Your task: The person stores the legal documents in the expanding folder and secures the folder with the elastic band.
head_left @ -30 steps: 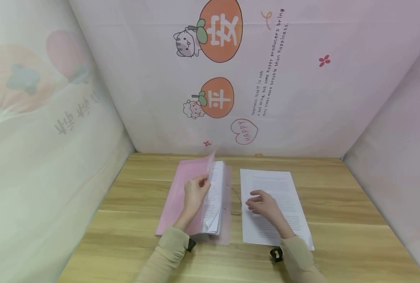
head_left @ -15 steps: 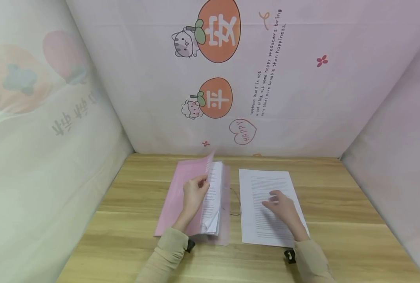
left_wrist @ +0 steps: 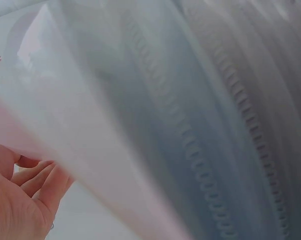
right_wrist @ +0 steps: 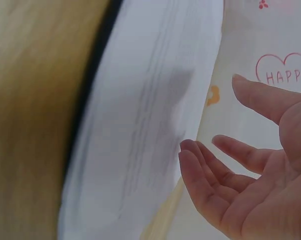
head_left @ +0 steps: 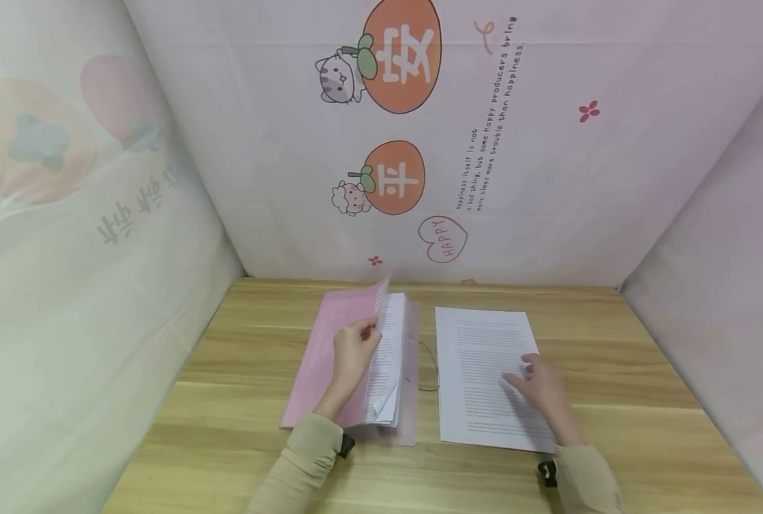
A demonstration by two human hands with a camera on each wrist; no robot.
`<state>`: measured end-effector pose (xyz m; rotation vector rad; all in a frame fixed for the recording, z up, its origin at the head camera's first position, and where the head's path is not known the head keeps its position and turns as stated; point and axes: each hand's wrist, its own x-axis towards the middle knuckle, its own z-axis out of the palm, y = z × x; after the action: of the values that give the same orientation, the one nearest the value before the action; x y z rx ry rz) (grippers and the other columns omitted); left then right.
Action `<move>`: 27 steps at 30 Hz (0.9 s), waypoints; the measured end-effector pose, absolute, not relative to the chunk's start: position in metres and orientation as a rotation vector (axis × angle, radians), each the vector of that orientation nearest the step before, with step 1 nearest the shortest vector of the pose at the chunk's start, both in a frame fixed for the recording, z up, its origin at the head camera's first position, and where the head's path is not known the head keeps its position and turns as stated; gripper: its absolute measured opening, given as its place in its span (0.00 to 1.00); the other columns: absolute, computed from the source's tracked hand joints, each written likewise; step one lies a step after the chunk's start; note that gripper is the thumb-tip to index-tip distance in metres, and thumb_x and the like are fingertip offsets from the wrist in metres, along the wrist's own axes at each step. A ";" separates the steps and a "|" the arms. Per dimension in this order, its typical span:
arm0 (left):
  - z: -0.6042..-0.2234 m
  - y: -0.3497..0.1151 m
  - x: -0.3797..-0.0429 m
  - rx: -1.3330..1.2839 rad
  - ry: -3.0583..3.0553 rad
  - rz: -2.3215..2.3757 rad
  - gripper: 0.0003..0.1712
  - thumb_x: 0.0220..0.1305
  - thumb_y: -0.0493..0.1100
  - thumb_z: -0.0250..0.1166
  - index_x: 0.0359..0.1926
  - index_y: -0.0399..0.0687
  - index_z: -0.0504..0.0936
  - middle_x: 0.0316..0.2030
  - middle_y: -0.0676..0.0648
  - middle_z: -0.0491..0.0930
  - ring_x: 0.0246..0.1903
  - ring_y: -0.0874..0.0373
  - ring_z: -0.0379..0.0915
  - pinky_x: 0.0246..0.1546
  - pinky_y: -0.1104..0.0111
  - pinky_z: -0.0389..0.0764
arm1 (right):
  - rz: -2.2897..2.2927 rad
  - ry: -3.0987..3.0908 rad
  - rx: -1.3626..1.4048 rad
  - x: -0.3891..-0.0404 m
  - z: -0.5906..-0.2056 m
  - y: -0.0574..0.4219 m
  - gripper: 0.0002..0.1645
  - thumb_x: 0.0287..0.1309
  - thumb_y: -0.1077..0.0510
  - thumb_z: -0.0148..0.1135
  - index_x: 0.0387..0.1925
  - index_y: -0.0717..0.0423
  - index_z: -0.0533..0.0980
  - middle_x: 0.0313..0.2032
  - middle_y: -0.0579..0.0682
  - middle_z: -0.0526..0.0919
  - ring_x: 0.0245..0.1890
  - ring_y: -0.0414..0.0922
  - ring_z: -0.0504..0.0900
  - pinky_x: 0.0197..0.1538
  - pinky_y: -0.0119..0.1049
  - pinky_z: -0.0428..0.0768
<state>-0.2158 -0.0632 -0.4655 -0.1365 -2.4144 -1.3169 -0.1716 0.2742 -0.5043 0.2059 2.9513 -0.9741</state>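
On the left of the table lies a pink translucent folder (head_left: pixel 313 357), its cover partly lifted. My left hand (head_left: pixel 353 353) pinches the cover's raised edge between thumb and fingers. Printed pages (head_left: pixel 390 350) show beneath the cover, with one lower corner curled. In the left wrist view, clear plastic layers (left_wrist: pixel 155 100) with perforated strips fan out past the left hand. To the right lies a stack of printed paper (head_left: pixel 484 357). My right hand (head_left: pixel 544 392) hovers over its right side, fingers spread and gently bent, holding nothing. The right wrist view shows a gap between the fingertips and thumb.
A thin dark cord loop (head_left: pixel 432 368) lies between the folder and the paper stack. Wood-grain table (head_left: pixel 638 400) surrounds both. Printed fabric walls (head_left: pixel 522 235) rise at the back and on both sides.
My right hand has moved rightward across the paper stack, from its left part to its right edge. The left hand keeps its hold on the folder cover in the same place.
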 end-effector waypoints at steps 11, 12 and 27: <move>-0.465 -0.063 -0.217 -0.131 -2.416 -1.327 0.16 0.55 0.31 0.61 0.44 0.34 0.87 0.37 0.37 0.89 0.35 0.49 0.88 0.37 0.64 0.89 | -0.829 2.996 0.306 -0.168 -0.507 0.289 0.45 0.56 0.47 0.67 0.61 0.78 0.65 0.58 0.80 0.71 0.58 0.74 0.70 0.60 0.66 0.72; -0.465 -0.063 -0.217 -0.130 -2.420 -1.328 0.16 0.55 0.31 0.61 0.44 0.34 0.87 0.38 0.37 0.89 0.35 0.49 0.88 0.37 0.64 0.89 | -0.821 2.998 0.310 -0.168 -0.508 0.290 0.45 0.55 0.47 0.67 0.61 0.78 0.65 0.58 0.80 0.71 0.58 0.74 0.70 0.60 0.66 0.72; -0.465 -0.063 -0.217 -0.131 -2.427 -1.331 0.15 0.56 0.31 0.62 0.44 0.34 0.87 0.39 0.37 0.89 0.37 0.48 0.88 0.40 0.63 0.89 | -0.781 2.982 0.398 -0.168 -0.512 0.292 0.53 0.49 0.47 0.72 0.65 0.77 0.61 0.59 0.80 0.68 0.58 0.75 0.67 0.58 0.67 0.71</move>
<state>-0.2172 -0.0629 -0.4651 -0.1309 -2.4272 -1.3305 -0.1676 0.2922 -0.5125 0.3975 2.9817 -0.7815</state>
